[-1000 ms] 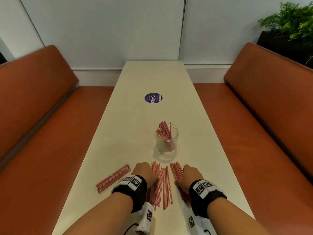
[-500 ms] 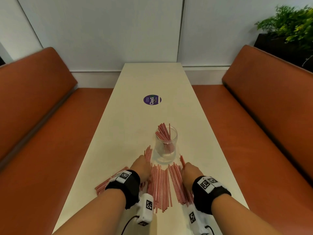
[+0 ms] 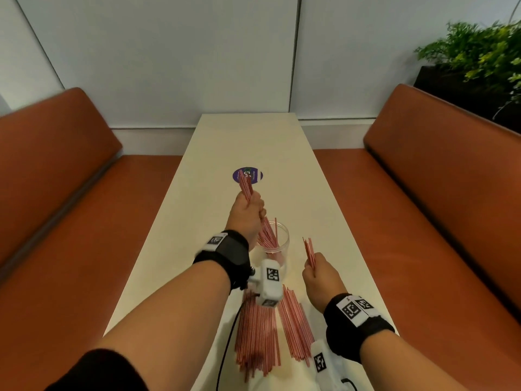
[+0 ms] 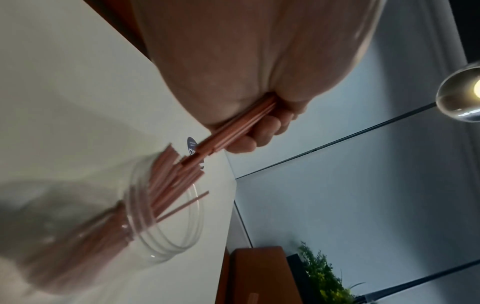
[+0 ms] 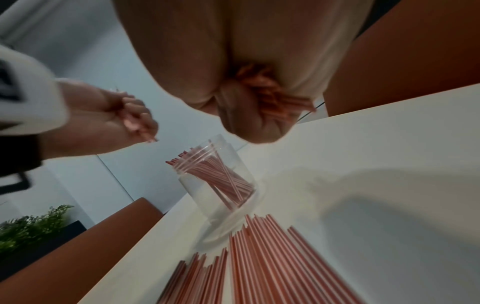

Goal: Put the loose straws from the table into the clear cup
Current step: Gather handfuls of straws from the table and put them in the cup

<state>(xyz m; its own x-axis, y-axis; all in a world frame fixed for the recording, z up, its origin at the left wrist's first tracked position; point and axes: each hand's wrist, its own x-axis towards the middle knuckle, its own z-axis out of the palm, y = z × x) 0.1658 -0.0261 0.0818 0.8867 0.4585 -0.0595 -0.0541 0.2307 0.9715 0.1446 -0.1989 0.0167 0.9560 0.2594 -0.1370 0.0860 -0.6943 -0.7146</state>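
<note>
The clear cup (image 3: 277, 244) stands mid-table and holds several red straws (image 5: 221, 174). Just above and left of its rim, my left hand (image 3: 249, 213) grips a small bundle of straws (image 3: 245, 184), whose lower ends point into the cup's mouth (image 4: 166, 207). To the right of the cup my right hand (image 3: 318, 273) is raised and grips another small bundle (image 3: 309, 251) upright. A large spread of loose straws (image 3: 270, 331) lies on the table (image 3: 253, 142) in front of the cup, under my wrists.
A round purple sticker (image 3: 255, 176) is on the table beyond the cup. Orange benches (image 3: 70, 221) run along both sides. A potted plant (image 3: 479, 52) stands at the back right. A cable (image 3: 228, 342) hangs from my left wrist over the straws.
Both hands have lifted off the table, each with a small bundle of straws. The left hand has moved forward over the cup; the right has risen beside it.
</note>
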